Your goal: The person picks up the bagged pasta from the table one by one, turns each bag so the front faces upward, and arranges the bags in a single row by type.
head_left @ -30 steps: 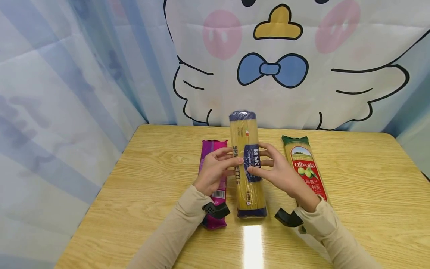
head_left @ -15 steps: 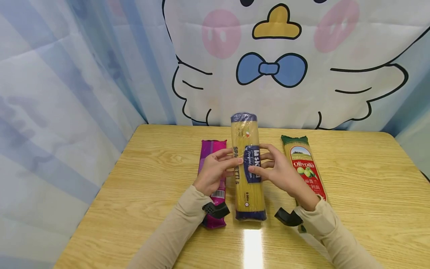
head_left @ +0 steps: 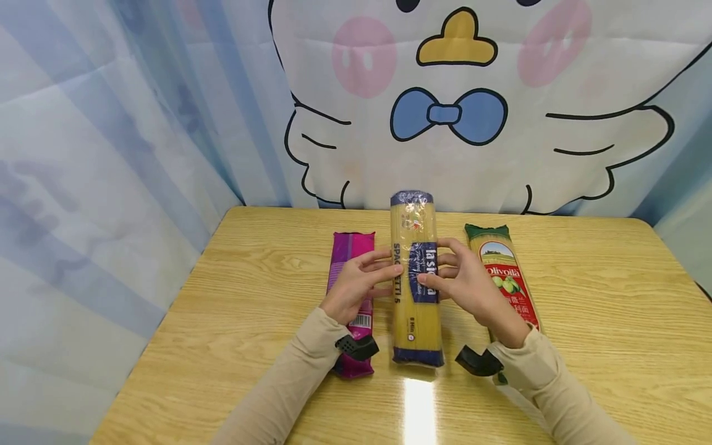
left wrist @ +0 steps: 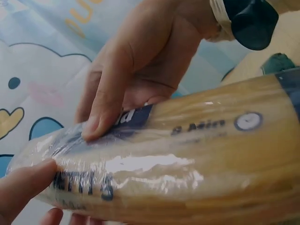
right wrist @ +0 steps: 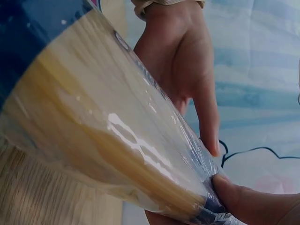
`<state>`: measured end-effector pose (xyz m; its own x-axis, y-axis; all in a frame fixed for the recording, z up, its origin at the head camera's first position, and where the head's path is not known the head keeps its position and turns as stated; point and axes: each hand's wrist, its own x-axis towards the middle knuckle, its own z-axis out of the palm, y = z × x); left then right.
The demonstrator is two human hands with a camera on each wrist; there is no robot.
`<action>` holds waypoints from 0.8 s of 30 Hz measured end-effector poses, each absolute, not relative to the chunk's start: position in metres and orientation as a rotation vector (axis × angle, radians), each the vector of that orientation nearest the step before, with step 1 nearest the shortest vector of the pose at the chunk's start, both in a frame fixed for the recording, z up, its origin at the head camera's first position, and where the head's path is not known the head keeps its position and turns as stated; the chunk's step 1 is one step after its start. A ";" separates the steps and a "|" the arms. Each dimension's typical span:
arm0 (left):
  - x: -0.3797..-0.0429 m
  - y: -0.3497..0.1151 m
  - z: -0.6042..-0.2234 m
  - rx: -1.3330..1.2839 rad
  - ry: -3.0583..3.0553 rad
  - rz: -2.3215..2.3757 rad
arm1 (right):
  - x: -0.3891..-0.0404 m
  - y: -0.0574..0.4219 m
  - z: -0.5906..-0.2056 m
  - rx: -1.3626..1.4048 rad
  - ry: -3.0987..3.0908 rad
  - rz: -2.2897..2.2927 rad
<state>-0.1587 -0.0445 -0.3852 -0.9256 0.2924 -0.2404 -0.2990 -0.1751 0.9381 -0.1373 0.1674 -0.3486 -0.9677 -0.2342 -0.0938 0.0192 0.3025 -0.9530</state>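
Note:
A clear-wrapped pack of spaghetti [head_left: 414, 334] with blue ends is held up between both hands, its long side pointing away from the person. The left hand [head_left: 358, 284] grips its left edge, thumb on the printed face and fingers behind. On the opposite edge the right hand [head_left: 464, 281] holds it the same way, thumb on the blue label. Close up in the left wrist view, the pack [left wrist: 211, 154] shows both thumbs on its wrapper. In the right wrist view the pack's side [right wrist: 117, 136] fills much of the picture, and some fingers are hidden behind it.
A magenta pack [head_left: 356, 364] lies on the wooden table [head_left: 250, 278] at the left, partly under the left hand. To the right lies a green and red Olivoilà pasta pack [head_left: 503, 259], partly covered by the right forearm. A printed curtain [head_left: 445, 167] hangs behind the table.
The spaghetti pack has shifted slightly to the right and turned a little, so more of its printed face shows. Both hands keep hold of it and have barely moved.

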 end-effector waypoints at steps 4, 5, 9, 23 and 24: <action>-0.158 -0.047 -0.390 0.041 1.718 2.086 | -0.139 0.171 -0.349 -0.189 2.367 -1.717; -0.158 -0.047 -0.391 0.049 1.720 2.080 | -0.139 0.172 -0.349 -0.190 2.371 -1.715; -0.157 -0.046 -0.390 0.063 1.732 2.091 | -0.140 0.175 -0.350 -0.195 2.358 -1.716; -0.155 -0.031 -0.389 -0.016 1.743 2.161 | -0.144 0.189 -0.355 -0.147 2.332 -1.725; -0.155 -0.030 -0.389 -0.024 1.747 2.160 | -0.144 0.190 -0.355 -0.142 2.332 -1.722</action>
<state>-0.1548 -0.0295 -0.3889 -0.9345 0.2661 -0.2364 -0.2868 -0.1695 0.9429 -0.1442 0.1898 -0.3553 -0.9668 -0.2182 -0.1331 0.0630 0.3010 -0.9515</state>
